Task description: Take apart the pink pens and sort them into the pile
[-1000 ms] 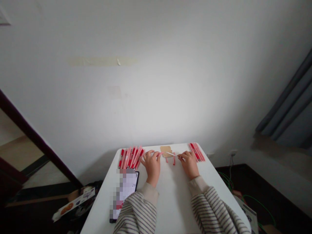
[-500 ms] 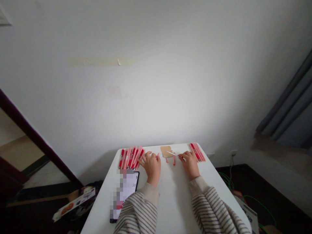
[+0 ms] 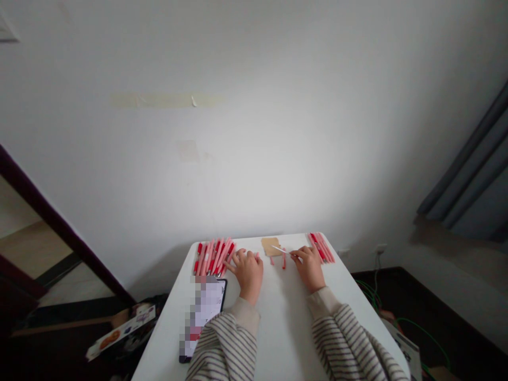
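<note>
My left hand (image 3: 248, 269) rests on the white table (image 3: 278, 317) with its fingers curled, next to a pile of several pink and red pens (image 3: 213, 256); a pink pen end shows at its fingertips. My right hand (image 3: 308, 265) pinches a thin white refill (image 3: 280, 250) that points left and up. Two small pink pen parts (image 3: 282, 259) lie between the hands, near a brown card (image 3: 271, 245). A second pile of pink pens (image 3: 321, 246) lies just past my right hand.
A phone (image 3: 204, 312) lies on the table at my left forearm. The wall stands right behind the table's far edge. Boxes (image 3: 119, 330) sit on the floor to the left, green cables (image 3: 405, 325) to the right, and a grey curtain (image 3: 468, 180) at far right.
My left hand has drawn left, away from the refill's end, toward the left pile of pens. My right hand keeps the refill and has hardly moved.
</note>
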A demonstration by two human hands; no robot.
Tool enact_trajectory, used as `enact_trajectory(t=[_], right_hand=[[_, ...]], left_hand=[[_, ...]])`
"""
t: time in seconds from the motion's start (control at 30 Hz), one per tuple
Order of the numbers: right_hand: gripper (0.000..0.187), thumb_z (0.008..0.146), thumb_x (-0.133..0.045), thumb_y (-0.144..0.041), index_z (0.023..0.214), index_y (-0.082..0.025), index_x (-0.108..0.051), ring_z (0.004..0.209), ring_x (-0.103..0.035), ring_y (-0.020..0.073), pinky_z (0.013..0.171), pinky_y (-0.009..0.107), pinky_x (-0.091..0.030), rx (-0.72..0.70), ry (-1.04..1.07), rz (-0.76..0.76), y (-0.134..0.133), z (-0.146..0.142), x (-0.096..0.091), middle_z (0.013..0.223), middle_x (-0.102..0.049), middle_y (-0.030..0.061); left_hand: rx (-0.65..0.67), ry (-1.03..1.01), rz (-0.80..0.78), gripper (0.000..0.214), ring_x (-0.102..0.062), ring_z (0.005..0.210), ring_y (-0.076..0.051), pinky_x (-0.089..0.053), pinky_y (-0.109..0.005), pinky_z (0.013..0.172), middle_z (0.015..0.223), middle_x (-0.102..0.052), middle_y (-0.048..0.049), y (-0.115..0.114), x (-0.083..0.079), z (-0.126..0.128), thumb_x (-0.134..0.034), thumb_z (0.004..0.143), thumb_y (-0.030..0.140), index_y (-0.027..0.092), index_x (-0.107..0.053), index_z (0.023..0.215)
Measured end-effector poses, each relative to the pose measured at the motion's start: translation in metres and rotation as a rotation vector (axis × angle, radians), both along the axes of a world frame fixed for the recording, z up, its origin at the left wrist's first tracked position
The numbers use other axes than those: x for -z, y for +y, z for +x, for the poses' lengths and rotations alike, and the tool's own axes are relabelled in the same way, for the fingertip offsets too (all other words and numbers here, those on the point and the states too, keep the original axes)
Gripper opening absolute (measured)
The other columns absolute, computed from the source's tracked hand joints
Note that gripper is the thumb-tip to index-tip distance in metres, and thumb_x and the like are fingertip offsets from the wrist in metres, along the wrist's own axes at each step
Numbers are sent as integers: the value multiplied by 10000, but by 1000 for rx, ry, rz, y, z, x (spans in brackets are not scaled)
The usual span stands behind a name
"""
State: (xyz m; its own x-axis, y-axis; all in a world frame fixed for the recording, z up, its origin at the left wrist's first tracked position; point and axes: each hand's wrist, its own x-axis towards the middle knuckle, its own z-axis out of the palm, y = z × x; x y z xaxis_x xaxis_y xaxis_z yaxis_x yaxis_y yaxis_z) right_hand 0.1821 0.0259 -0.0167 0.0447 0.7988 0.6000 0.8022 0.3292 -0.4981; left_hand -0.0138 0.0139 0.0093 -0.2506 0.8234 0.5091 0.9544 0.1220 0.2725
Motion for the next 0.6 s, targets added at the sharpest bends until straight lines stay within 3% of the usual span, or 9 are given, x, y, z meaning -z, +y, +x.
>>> enact_trajectory(t=[0.6], right_hand=[[207, 880, -550, -257, 887, -219, -754, 906, -500, 242, 829, 354, -398, -2, -1, -12, 0, -1, -1, 822, -667, 76]], left_hand=[[-77, 51, -1, 323, -434, 1134, -309, -241, -683, 1016, 1131, -585, -119, 1, 1, -4, -420, 877, 338, 170, -694, 915]])
